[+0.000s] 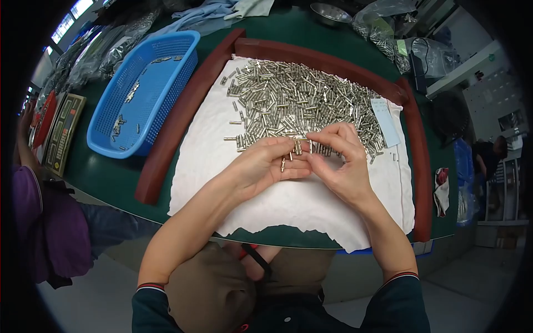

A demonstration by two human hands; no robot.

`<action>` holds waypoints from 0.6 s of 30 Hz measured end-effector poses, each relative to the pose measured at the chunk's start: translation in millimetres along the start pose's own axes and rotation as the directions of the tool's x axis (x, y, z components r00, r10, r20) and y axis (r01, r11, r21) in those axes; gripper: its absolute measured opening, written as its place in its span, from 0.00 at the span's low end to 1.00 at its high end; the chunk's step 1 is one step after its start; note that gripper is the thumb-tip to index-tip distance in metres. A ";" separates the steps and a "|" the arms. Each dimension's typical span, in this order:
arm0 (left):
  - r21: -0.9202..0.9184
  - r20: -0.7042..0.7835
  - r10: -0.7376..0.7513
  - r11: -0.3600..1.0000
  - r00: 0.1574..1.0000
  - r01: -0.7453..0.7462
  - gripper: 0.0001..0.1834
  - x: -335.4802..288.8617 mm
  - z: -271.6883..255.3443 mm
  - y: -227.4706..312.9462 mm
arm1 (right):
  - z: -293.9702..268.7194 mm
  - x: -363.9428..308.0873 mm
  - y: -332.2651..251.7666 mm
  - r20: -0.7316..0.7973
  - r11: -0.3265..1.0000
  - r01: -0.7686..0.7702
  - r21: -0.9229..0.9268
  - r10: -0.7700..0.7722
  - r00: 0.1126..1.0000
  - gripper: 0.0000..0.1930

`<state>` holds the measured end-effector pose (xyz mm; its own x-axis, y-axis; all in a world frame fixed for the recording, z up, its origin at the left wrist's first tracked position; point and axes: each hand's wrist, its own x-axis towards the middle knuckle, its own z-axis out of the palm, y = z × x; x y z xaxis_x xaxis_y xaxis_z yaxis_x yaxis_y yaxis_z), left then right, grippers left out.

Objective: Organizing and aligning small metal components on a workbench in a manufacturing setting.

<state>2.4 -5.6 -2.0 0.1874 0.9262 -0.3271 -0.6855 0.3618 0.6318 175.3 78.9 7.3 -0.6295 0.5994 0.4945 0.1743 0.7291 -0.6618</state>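
Note:
My left hand [260, 165] is turned palm up over the white cloth [205, 150], its thumb and fingers curled around several small metal pins [297, 147]. Beside it, my right hand [348, 169] pinches a single shiny metal pin [310, 146] between thumb and index finger, close to the left fingertips. Just beyond both hands spreads a large pile of silvery cylindrical pins [300, 94]. A few pins lie lined up at the pile's near left edge. A pale blue paper slip [385, 122] rests on the pile's right side.
Dark red wooden bars [189, 116] frame the cloth at left, back and right on a green table [283, 33]. A blue plastic basket [158, 97] with some metal pieces stands left. Bagged parts [383, 41] and a metal bowl [331, 13] sit behind. Someone in purple [64, 233] is at left.

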 end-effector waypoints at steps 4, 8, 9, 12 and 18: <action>-0.125 0.008 -0.014 0.992 1.000 0.015 0.16 -0.2 3.5 1.0 | 2.1 -1.6 3.4 0.047 1.000 -0.001 -0.009 0.001 0.999 0.15; -0.140 0.021 -0.019 0.990 1.000 0.022 0.18 -0.9 5.0 2.6 | 3.0 -1.9 4.5 0.057 1.000 0.002 -0.008 -0.002 0.998 0.15; -0.143 0.021 -0.023 0.989 1.000 0.026 0.19 -1.0 5.1 3.1 | 2.7 -1.7 4.4 0.057 1.000 0.002 -0.007 -0.002 0.998 0.15; -0.180 0.033 -0.042 0.983 0.999 0.047 0.20 0.0 5.0 3.7 | 1.6 -1.1 4.3 0.062 1.000 0.018 -0.014 -0.017 0.998 0.15; -0.184 0.096 -0.007 0.983 0.995 0.024 0.17 -3.3 -16.5 1.7 | -0.2 1.8 3.3 -0.092 1.000 -0.006 0.011 0.007 0.996 0.10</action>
<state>-11.0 -9.8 -11.4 0.2583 0.9297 -0.2625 -0.7987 0.3584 0.4833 174.9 82.4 6.1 -0.5558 0.6320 0.5400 0.1695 0.7221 -0.6707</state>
